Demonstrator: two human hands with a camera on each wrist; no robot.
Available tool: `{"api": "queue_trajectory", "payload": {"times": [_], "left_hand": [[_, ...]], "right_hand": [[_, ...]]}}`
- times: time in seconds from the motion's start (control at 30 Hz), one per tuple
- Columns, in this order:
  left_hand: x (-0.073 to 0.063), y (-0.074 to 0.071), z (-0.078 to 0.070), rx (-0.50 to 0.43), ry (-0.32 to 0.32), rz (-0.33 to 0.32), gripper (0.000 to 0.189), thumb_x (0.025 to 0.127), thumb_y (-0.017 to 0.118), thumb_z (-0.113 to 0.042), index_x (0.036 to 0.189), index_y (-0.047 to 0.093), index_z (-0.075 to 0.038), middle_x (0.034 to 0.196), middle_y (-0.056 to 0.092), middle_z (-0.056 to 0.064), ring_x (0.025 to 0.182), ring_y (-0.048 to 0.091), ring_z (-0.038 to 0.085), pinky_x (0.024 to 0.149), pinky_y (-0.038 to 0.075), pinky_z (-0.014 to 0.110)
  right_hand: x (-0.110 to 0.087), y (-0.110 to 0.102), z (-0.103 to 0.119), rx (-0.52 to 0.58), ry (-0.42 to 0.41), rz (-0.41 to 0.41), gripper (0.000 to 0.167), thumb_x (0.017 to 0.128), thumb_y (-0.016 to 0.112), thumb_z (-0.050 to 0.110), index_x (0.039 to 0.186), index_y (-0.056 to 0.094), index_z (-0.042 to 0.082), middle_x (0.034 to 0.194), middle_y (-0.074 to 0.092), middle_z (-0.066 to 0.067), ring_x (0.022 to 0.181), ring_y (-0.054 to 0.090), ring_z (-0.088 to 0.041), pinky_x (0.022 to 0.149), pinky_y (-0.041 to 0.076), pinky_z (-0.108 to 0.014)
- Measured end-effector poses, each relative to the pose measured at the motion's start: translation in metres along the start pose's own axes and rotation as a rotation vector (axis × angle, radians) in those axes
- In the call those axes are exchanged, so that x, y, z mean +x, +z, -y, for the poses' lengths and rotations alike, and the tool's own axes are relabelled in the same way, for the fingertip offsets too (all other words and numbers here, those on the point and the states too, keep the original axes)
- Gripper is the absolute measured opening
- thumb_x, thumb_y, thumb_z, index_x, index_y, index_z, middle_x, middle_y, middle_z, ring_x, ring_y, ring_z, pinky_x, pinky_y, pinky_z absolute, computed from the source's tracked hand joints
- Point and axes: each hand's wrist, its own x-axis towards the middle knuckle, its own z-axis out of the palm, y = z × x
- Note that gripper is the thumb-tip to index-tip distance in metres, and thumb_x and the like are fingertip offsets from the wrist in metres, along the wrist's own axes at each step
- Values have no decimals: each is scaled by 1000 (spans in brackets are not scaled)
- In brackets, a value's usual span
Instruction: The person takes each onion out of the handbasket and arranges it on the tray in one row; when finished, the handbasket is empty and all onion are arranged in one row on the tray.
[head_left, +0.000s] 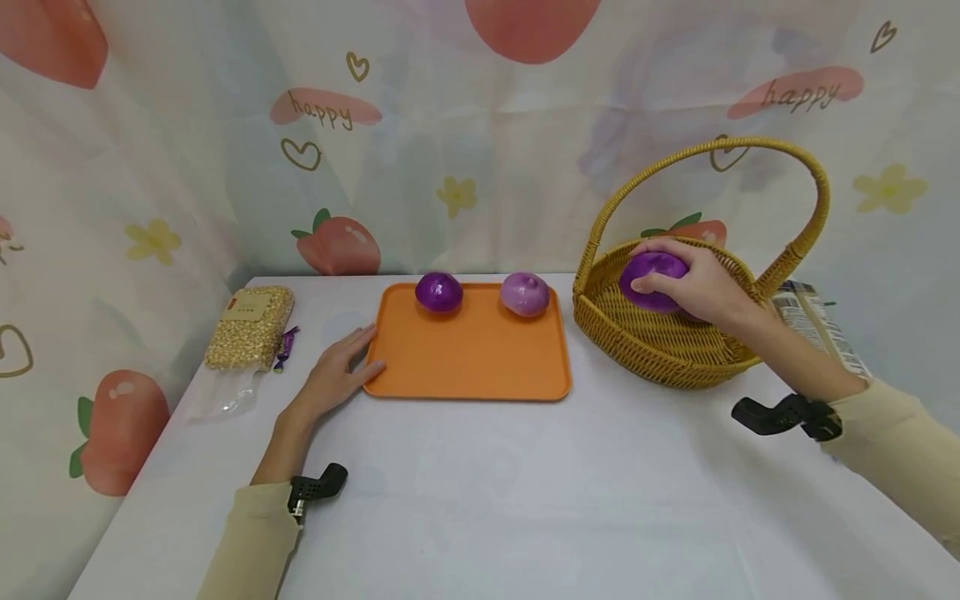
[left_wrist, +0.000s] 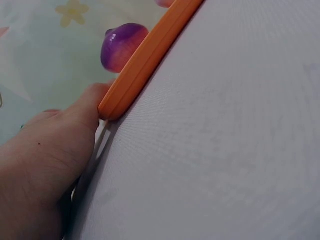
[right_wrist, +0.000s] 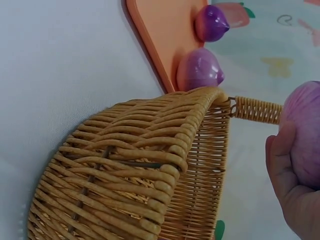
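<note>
Where the table (head_left: 480,508) runs out to its far left, I note a clear bag (head_left: 251,329) of yellow grain with a pale label, its loose plastic end toward the near side. Just right of it lies a small sweet (head_left: 286,348) in a purple wrapper. Next comes the left hand (head_left: 335,375), which has no grasp on anything: fingers fairly straight, fingertips touching the left edge of the orange tray (head_left: 468,362), thumb by its near left corner. I log two onions on the tray, both close to the far edge and apart from each other: a dark purple onion (head_left: 439,292) to the left, a paler onion (head_left: 525,295) to the right. Right of the tray stands a wicker basket (head_left: 637,350), its tall handle (head_left: 708,148) arching overhead. The right hand (head_left: 701,287) grasps a third onion (head_left: 648,269), thumb on the near side, fingers round the far side. From the right wrist view, I read this onion as held above the basket's rim, near the handle. At the far right, partly hidden behind basket and forearm, I record a printed packet (head_left: 821,325); its contents I cannot tell.
</note>
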Motion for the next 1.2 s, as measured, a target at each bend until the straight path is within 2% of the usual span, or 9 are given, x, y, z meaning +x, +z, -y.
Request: {"api": "queue_trajectory", "payload": {"times": [0.17, 0.33, 0.6, 0.7, 1.0, 1.2], "left_hand": [[0, 0, 2, -6, 11, -4, 70, 93, 63, -41, 152, 34, -14, 158, 35, 6, 148, 27, 31, 121, 23, 52], [-1, 0, 4, -4, 10, -9, 70, 93, 63, -40, 151, 35, -14, 157, 36, 6, 148, 28, 31, 121, 23, 53], [0, 0, 4, 7, 16, -8, 70, 93, 63, -41, 152, 34, -15, 158, 35, 6, 148, 28, 32, 121, 23, 53], [0, -1, 4, 8, 8, -6, 70, 93, 63, -41, 152, 34, -16, 158, 35, 5, 148, 28, 31, 121, 23, 53], [2, 0, 3, 8, 16, -10, 70, 93, 63, -41, 152, 34, -16, 158, 35, 5, 148, 28, 31, 121, 23, 53], [1, 0, 2, 6, 13, -9, 70, 93, 63, -39, 151, 34, -13, 158, 35, 7, 148, 27, 32, 121, 23, 53]], "right_hand": [[-3, 1, 1, 13, -4, 1, 49, 92, 63, 35, 134, 51, 14, 143, 44, -20, 125, 43, -43, 98, 46, -62], [-3, 3, 3, 27, -11, 1, 48, 92, 63, 35, 134, 51, 15, 143, 44, -20, 126, 42, -44, 97, 46, -64], [-4, 12, 11, 50, -38, 16, 48, 92, 65, 31, 134, 51, 14, 141, 46, -17, 123, 45, -40, 88, 53, -42], [-2, 16, 13, 69, -42, 33, 48, 92, 64, 32, 135, 51, 14, 140, 46, -17, 123, 45, -39, 87, 53, -39], [1, 24, 18, 100, -37, 46, 51, 94, 62, 35, 139, 48, 14, 143, 44, -15, 127, 43, -39, 96, 51, -51], [4, 33, 31, 144, -45, 59, 50, 93, 63, 34, 138, 49, 16, 142, 44, -13, 126, 45, -37, 96, 51, -49]]}}
